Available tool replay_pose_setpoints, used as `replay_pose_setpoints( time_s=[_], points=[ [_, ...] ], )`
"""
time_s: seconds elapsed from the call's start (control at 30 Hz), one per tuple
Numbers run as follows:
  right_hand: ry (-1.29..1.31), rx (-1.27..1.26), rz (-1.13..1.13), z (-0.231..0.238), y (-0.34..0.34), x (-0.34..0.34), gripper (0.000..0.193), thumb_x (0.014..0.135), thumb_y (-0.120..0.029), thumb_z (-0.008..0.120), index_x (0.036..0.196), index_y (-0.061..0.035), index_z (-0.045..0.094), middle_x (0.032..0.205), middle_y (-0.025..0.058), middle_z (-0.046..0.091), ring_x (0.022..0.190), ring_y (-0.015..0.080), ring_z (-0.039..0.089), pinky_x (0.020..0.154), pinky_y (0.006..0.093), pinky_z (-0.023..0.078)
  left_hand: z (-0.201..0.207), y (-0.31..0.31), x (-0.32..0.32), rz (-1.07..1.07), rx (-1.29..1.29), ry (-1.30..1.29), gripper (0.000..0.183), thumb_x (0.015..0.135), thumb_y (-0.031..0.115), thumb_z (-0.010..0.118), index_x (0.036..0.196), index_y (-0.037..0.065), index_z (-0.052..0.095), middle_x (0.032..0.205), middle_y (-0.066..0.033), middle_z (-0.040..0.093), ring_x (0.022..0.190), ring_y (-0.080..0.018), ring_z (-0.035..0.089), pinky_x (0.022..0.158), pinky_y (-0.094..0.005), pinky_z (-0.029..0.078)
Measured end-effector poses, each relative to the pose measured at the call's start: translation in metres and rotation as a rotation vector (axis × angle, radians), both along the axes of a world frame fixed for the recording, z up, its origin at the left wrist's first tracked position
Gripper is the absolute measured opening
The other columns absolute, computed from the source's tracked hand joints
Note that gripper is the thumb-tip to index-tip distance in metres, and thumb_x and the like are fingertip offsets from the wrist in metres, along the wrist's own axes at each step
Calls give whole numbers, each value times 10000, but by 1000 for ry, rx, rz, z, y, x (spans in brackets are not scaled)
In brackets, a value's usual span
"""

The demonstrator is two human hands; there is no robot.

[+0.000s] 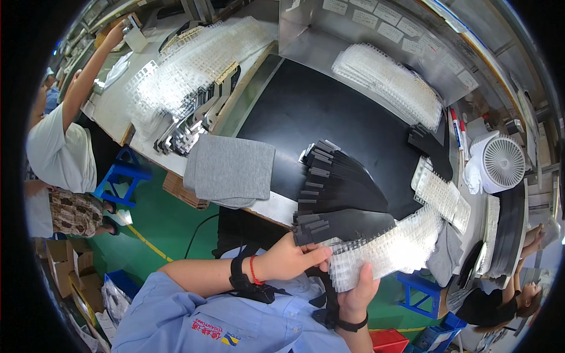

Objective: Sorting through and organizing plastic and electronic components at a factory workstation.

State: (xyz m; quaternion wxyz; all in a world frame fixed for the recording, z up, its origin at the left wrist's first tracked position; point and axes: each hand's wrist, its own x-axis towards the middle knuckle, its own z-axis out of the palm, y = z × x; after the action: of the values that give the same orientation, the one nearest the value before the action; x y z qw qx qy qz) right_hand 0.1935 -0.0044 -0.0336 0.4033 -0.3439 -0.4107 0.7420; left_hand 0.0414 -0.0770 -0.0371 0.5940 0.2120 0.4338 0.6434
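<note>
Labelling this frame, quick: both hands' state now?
Left hand: closed, fingers at the left edge of translucent gridded sheets.
Right hand: holding the same sheets, thumb on top.

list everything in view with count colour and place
translucent plastic grid sheets: several, whitish, fanned between the hands
flat square-ended pieces: many, black, fanned beyond the hands
smooth flat worktop: one, black, centre
folded fabric pile: one, grey, worktop's left edge
other grid sheets: many, whitish, worktop back and left table
round plastic desk fan: one, white, right
slim markers: two, red-white, by fan
plastic stools: two, blue, left and right floor
co-workers: two or more, white and black tops, edges
left hand: one, red-and-black wristbands, on sheets
right hand: one, black wristband, on sheets
</note>
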Motion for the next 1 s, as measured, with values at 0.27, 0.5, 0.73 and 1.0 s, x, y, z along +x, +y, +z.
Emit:
replay_pose_setpoints(
  time_s=[0.27,0.5,0.73,1.0],
  points=[
    [2,10,-14,-1,0,2,571,898,-308,501,1288,64,314,1186,183,502,1031,272,557,868,390,469,8,-3,-7,-71,-2,219,106,844,109,632,876,8,626,742,-43,646,717,-93,611,677,-240,486],
    [-28,-43,-85,-3,-3,-2,566,904,-307,495,1299,59,319,1206,182,491,1046,272,549,894,390,449,7,-4,-8,-115,14,331,112,835,94,642,900,3,632,776,-49,655,718,-92,611,655,-229,492],
    [-31,32,-27,-10,0,3,517,919,-320,479,1249,57,352,1117,170,543,957,256,590,816,382,493,-2,-3,-5,-5,-57,-33,152,872,133,609,911,-11,637,790,-49,652,744,-90,606,673,-236,489],
    [-65,-21,-137,-4,-2,-9,516,920,-349,463,1240,44,364,1048,161,571,842,228,623,631,313,533,0,-3,-5,-40,-37,-32,193,895,181,582,887,8,666,795,-31,651,726,-82,597,667,-226,469]
  ],
)
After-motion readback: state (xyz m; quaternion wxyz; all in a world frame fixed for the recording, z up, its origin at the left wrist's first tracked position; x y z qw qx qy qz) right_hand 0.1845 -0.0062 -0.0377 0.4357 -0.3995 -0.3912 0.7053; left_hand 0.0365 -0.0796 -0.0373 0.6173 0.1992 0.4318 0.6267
